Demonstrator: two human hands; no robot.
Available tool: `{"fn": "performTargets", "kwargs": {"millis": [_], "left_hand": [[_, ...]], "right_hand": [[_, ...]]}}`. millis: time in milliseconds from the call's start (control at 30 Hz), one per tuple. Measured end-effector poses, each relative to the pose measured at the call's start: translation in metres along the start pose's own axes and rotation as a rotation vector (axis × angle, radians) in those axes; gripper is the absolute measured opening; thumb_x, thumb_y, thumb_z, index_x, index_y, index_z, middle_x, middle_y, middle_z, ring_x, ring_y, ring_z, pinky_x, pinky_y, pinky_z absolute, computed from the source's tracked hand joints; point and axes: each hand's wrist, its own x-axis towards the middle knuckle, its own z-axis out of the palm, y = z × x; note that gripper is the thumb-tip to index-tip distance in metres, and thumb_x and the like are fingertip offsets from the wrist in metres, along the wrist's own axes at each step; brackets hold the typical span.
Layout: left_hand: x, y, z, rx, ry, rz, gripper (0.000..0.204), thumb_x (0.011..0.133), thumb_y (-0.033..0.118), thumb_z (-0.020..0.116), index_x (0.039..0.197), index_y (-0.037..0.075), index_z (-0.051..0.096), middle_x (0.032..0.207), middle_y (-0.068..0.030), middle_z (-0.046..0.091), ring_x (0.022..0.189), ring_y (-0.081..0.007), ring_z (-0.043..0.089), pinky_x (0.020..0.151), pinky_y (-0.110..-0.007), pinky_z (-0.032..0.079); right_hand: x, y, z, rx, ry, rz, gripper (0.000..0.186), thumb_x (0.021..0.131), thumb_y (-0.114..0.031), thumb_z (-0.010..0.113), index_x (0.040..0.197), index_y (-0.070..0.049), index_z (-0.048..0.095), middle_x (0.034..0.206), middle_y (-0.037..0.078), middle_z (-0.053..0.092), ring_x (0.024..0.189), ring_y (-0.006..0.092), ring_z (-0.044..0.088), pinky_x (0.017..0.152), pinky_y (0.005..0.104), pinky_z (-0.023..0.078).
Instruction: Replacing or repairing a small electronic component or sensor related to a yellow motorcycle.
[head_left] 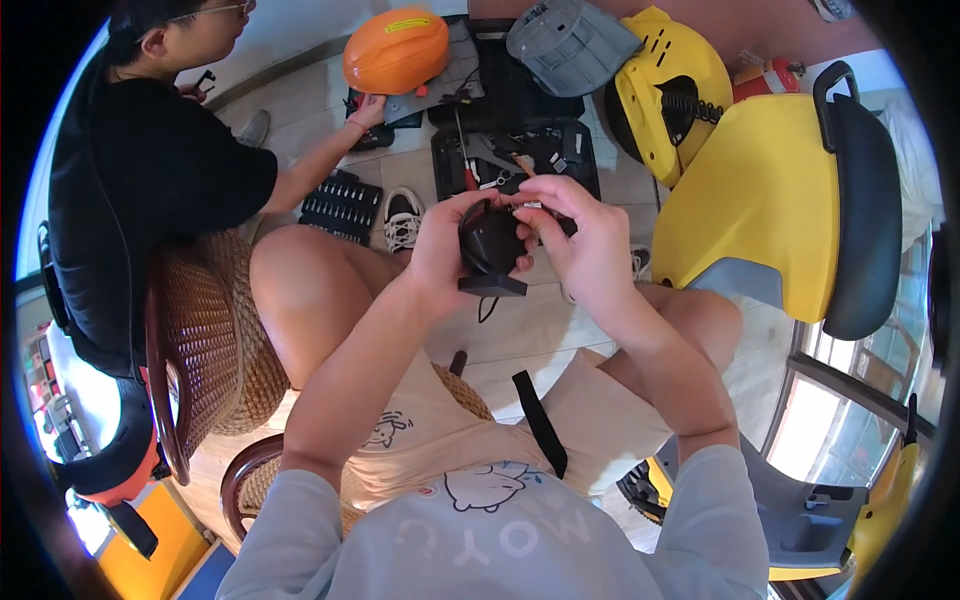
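Tiled floor (pixel 415 345) lies below you, with an open black tool case (pixel 590 165) on it. Your left hand (pixel 437 245) has its grip closed around a black device (pixel 492 245), between your knees (pixel 295 262). Your right hand (pixel 590 230) is at its upper side, grip narrow; whether it pinches something, I cannot tell.

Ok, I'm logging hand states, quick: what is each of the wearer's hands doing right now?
Left hand: closed, holding the black device.
Right hand: thumb and fingertips bent close at the device's top; whether they grip anything cannot be told.
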Motion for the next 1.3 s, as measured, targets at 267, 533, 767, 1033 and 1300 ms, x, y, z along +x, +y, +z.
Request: {"fn": "performTargets", "kwargs": {"millis": [267,533,767,1033,1300], "left_hand": [[0.001,0.003,-0.001,0.084,0.061,0.05,0.024,0.096,0.027,0.048,0.095,0.006,0.061,0.084,-0.0103,0.061,0.08,-0.0246,0.059,0.067,-0.039,0.05],[0.0,0.0,-0.001,0.171,0.117,0.058,0.025,0.095,0.027,0.047,0.089,0.006,0.06,0.08,-0.0092,0.062,0.074,-0.0224,0.061,0.065,-0.036,0.052],[0.0,-0.003,-0.007,0.16,0.135,0.042,0.025,0.095,0.025,0.047,0.092,0.004,0.059,0.08,-0.0103,0.06,0.075,-0.025,0.059,0.065,-0.036,0.05],[0.001,0.001,-0.003,0.174,0.119,0.032,0.021,0.094,0.023,0.047,0.09,0.006,0.059,0.078,-0.0086,0.063,0.07,-0.0218,0.06,0.062,-0.035,0.052],[0.003,0.007,-0.001,0.107,0.091,0.031,0.026,0.096,0.027,0.043,0.094,0.005,0.056,0.083,-0.0123,0.06,0.075,-0.0272,0.057,0.065,-0.038,0.049]], "right_hand": [[0.003,-0.002,-0.004,-0.242,-0.068,-0.002,0.012,0.086,-0.005,0.071,0.093,-0.001,0.063,0.079,0.011,0.071,0.068,0.0183,0.072,0.057,0.028,0.054],[0.003,0.0,0.0,-0.019,-0.06,0.071,0.008,0.083,0.001,0.071,0.088,0.001,0.065,0.075,0.011,0.07,0.064,0.0174,0.071,0.056,0.0253,0.053],[0.005,0.004,-0.002,-0.128,-0.098,-0.02,0.01,0.078,0.006,0.071,0.086,0.002,0.067,0.077,0.012,0.071,0.066,0.0198,0.072,0.058,0.0271,0.054],[0.003,0.009,0.0,-0.113,-0.032,-0.056,0.019,0.077,0.003,0.073,0.096,0.0,0.074,0.082,0.012,0.073,0.068,0.0221,0.072,0.062,0.0289,0.056],[0.005,0.005,0.002,-0.12,-0.079,-0.037,0.02,0.085,0.0,0.069,0.105,0.003,0.071,0.083,0.014,0.07,0.066,0.0218,0.071,0.06,0.0277,0.056]]}}
